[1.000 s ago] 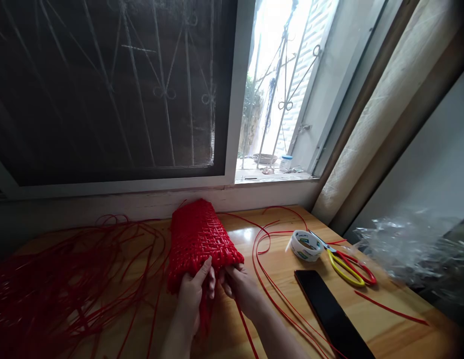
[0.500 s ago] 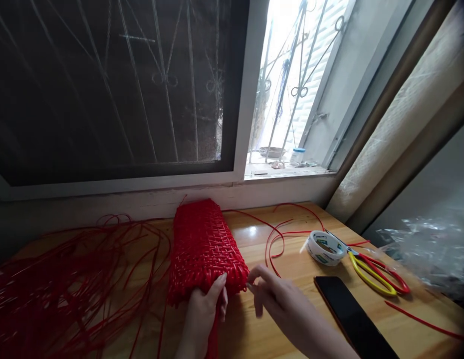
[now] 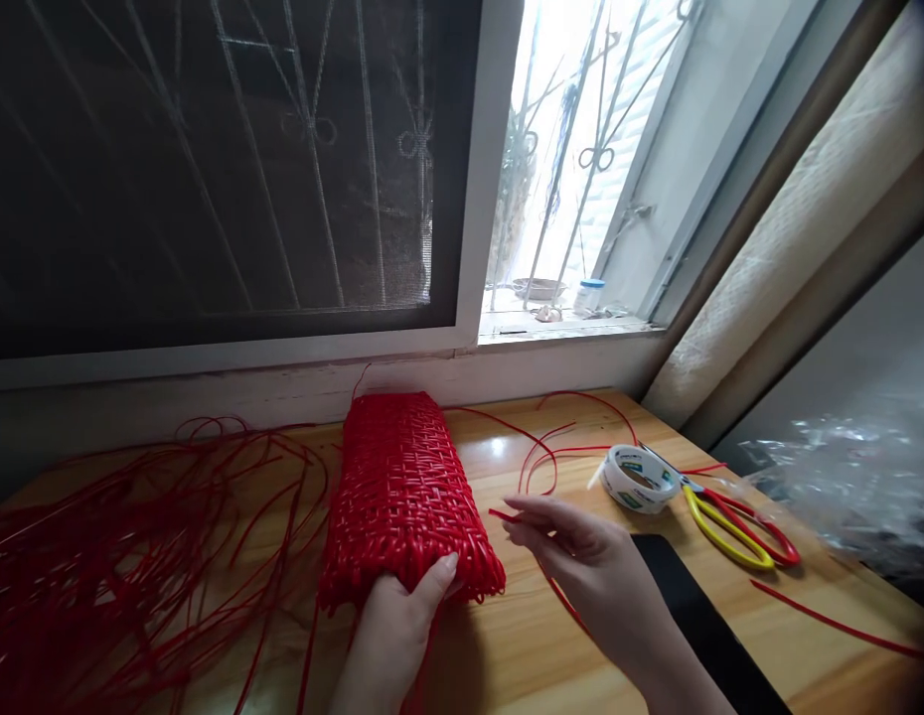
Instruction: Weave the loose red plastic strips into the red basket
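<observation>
A red woven basket piece [image 3: 402, 487] lies on the wooden table [image 3: 507, 655], its open end toward me. My left hand [image 3: 402, 616] grips its near edge, thumb on top of the weave. My right hand [image 3: 581, 556] hovers just right of the basket, fingers pinched on a thin red plastic strand [image 3: 507, 516] whose tip points toward the weave. The strand trails down under that hand.
A heap of loose red strands [image 3: 134, 556] covers the table's left side. To the right lie a roll of tape [image 3: 637, 479], yellow-and-red scissors [image 3: 737, 526] and a black phone [image 3: 700, 616]. Crinkled clear plastic [image 3: 849, 477] sits at far right; a window sill runs behind.
My right hand left the basket's edge and moved right and up, drawing a red strand out. The left hand kept its hold on the basket.
</observation>
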Demonstrator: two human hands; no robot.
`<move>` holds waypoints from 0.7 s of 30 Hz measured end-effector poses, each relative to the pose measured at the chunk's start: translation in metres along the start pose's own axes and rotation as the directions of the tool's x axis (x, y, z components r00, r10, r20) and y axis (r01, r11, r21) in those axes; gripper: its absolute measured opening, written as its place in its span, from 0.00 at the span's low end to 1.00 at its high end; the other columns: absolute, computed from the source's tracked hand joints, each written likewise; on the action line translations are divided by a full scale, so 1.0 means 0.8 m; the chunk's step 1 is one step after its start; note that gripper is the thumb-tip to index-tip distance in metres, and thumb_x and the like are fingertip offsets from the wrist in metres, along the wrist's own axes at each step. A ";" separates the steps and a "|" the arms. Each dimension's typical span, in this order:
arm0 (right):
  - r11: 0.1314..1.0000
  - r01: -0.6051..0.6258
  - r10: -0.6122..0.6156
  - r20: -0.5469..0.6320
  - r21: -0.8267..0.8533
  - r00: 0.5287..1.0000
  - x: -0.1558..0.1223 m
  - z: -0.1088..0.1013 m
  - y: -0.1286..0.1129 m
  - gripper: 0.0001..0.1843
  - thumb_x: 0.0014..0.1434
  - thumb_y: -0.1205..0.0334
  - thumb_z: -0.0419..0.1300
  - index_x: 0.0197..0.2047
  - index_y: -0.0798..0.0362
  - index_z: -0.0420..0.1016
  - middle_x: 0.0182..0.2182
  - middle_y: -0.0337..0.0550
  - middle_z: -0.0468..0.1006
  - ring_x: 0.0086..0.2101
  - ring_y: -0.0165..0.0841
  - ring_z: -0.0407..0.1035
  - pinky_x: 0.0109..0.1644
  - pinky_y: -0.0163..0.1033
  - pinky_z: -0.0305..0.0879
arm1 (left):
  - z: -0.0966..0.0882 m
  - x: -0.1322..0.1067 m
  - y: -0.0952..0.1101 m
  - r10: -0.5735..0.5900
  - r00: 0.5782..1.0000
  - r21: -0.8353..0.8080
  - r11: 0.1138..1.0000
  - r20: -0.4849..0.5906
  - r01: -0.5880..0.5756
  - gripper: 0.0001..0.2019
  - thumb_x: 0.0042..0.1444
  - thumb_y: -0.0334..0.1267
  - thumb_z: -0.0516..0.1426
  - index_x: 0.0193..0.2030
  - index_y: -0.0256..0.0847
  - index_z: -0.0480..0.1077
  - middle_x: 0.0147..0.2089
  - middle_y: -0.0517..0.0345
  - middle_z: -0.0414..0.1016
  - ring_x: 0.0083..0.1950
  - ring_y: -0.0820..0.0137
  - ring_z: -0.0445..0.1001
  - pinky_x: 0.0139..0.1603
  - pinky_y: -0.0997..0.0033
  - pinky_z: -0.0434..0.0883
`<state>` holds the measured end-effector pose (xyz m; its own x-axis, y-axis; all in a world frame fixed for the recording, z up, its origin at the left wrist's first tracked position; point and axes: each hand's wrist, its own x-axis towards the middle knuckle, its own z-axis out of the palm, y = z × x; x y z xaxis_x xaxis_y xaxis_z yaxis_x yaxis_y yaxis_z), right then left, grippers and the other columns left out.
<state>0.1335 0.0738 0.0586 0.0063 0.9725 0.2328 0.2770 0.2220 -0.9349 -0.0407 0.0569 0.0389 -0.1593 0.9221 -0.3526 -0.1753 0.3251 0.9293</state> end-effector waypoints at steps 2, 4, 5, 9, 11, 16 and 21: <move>0.988 0.056 -0.050 0.046 -0.141 0.998 -0.002 -0.003 -0.003 0.05 0.51 0.59 0.62 0.32 0.48 0.78 0.27 0.41 0.79 0.28 0.34 0.71 0.31 0.37 0.65 | 0.003 -0.006 0.001 0.020 0.998 0.102 0.994 0.052 -0.025 0.15 0.41 0.43 0.64 0.33 0.34 0.75 0.39 0.49 0.79 0.44 0.57 0.73 0.52 0.63 0.64; 0.937 0.159 -0.140 0.082 -0.310 0.987 -0.005 -0.006 -0.010 0.04 0.53 0.62 0.60 0.28 0.48 0.77 0.24 0.39 0.78 0.24 0.32 0.69 0.28 0.35 0.62 | 0.007 -0.009 0.000 0.038 0.991 0.102 0.993 0.126 -0.051 0.15 0.43 0.45 0.62 0.35 0.35 0.75 0.40 0.49 0.78 0.45 0.58 0.73 0.52 0.64 0.63; 0.895 0.228 -0.203 0.106 -0.383 0.974 -0.007 -0.006 -0.014 0.05 0.54 0.63 0.59 0.28 0.48 0.77 0.24 0.38 0.78 0.23 0.31 0.68 0.27 0.35 0.60 | 0.008 -0.010 -0.001 0.041 0.987 0.092 0.994 0.156 -0.056 0.16 0.44 0.46 0.61 0.35 0.34 0.75 0.41 0.49 0.78 0.46 0.58 0.73 0.52 0.64 0.63; 0.672 0.475 -0.415 0.243 -0.568 0.877 -0.013 -0.002 -0.034 0.13 0.60 0.63 0.53 0.25 0.50 0.74 0.19 0.40 0.74 0.26 0.32 0.63 0.27 0.35 0.55 | 0.010 -0.009 -0.006 0.024 0.969 0.078 0.996 0.245 -0.044 0.20 0.46 0.48 0.59 0.39 0.33 0.75 0.44 0.46 0.78 0.48 0.56 0.72 0.52 0.63 0.64; 0.592 0.504 -0.437 0.275 -0.628 0.856 -0.014 0.000 -0.039 0.18 0.62 0.64 0.49 0.23 0.52 0.72 0.18 0.40 0.71 0.27 0.33 0.60 0.28 0.35 0.53 | 0.010 -0.007 -0.007 0.018 0.958 0.085 0.995 0.286 -0.044 0.22 0.47 0.49 0.58 0.41 0.32 0.75 0.45 0.45 0.77 0.49 0.56 0.72 0.52 0.62 0.64; 0.535 0.511 -0.429 0.305 -0.673 0.850 -0.010 -0.003 -0.036 0.15 0.60 0.67 0.53 0.23 0.52 0.70 0.21 0.39 0.71 0.30 0.32 0.59 0.34 0.36 0.52 | 0.006 -0.006 -0.006 0.057 0.975 0.094 0.992 0.213 -0.079 0.21 0.46 0.50 0.59 0.39 0.33 0.76 0.42 0.47 0.79 0.47 0.57 0.73 0.51 0.64 0.66; 0.526 0.534 -0.450 0.316 -0.662 0.835 -0.008 -0.003 -0.031 0.09 0.54 0.71 0.59 0.25 0.51 0.72 0.28 0.37 0.73 0.32 0.32 0.60 0.38 0.36 0.53 | 0.008 -0.007 -0.002 0.020 0.982 -0.015 1.000 0.188 -0.017 0.19 0.42 0.48 0.63 0.34 0.33 0.78 0.37 0.46 0.80 0.43 0.56 0.75 0.48 0.62 0.68</move>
<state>0.1292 0.0617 0.0808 -0.4233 0.7346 0.5302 0.7850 0.5896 -0.1901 -0.0335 0.0522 0.0399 0.0227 0.9513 -0.3073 -0.1874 0.3060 0.9334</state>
